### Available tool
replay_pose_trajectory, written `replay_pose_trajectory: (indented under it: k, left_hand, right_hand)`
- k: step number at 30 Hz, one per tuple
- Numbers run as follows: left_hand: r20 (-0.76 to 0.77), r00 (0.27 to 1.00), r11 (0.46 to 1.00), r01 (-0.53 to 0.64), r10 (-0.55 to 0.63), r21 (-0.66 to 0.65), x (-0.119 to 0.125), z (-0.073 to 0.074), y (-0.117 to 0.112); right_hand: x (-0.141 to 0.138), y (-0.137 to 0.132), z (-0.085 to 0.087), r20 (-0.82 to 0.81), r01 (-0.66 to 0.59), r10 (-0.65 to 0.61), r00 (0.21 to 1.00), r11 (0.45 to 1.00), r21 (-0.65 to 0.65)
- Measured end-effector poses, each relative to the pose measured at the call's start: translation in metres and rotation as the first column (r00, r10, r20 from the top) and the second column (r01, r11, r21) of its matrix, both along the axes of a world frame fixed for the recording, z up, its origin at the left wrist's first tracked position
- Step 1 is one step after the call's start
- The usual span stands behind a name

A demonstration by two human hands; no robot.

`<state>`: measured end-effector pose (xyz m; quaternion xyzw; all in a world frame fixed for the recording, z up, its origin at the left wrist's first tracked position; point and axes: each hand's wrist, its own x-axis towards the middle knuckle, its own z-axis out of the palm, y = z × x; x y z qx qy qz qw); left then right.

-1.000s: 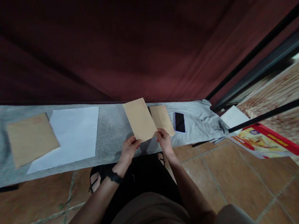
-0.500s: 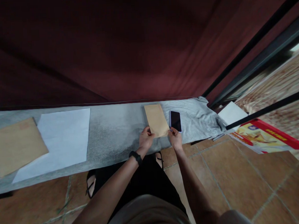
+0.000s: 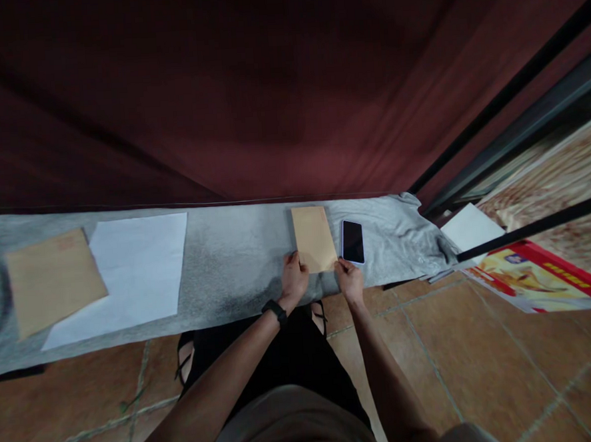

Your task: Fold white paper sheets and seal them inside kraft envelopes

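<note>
A small brown paper envelope lies on the grey cloth in front of me. My left hand, with a black band on the wrist, pinches its near left edge. At its near right corner, my right hand closes its fingers on the paper. Just right of the envelope, close beyond my right hand, a dark-screened phone rests face up. Far to the left, a larger brown envelope overlaps a white sheet of paper.
The grey cloth covers a long narrow surface against a dark red curtain. On the right stand black bars, a white piece and a red and yellow box. Brown tiles make up the floor.
The whole view has shifted slightly, so things appear a little further right. The small envelope now looks straighter and flatter, with both hands still on its near corners.
</note>
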<state>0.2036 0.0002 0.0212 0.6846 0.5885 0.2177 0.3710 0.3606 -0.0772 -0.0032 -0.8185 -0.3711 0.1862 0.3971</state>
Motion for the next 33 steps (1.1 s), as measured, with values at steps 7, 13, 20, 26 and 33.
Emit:
replay_pose_trajectory:
  k: [7,13,20,26,33]
  left_hand:
    - [0.027,0.999,0.999,0.022,-0.023,0.046,0.002,-0.002,0.004]
    - [0.056,0.997,0.997,0.048,-0.051,0.058,-0.002,-0.006,0.003]
    - [0.073,0.99,0.988,0.116,-0.124,0.099,-0.021,-0.005,-0.006]
    - [-0.189,0.977,0.936,-0.023,0.095,0.352,-0.133,0.002,-0.005]
    - [-0.6,0.674,0.895,-0.236,0.431,0.378,-0.256,0.01,-0.014]
  right_hand:
    - [0.0,0.0,0.003,0.008,0.026,-0.026,1.0,1.0,0.003]
    - [-0.003,-0.001,0.005,0.018,0.033,-0.034,0.999,0.999,0.018]
    - [-0.002,-0.005,0.007,0.035,0.028,-0.029,0.999,0.999,0.039]
    - [-0.008,-0.027,0.001,0.035,0.115,-0.122,0.992,0.98,0.163]
    - [-0.076,-0.02,0.008,-0.075,-0.215,0.24,0.968,0.944,0.249]
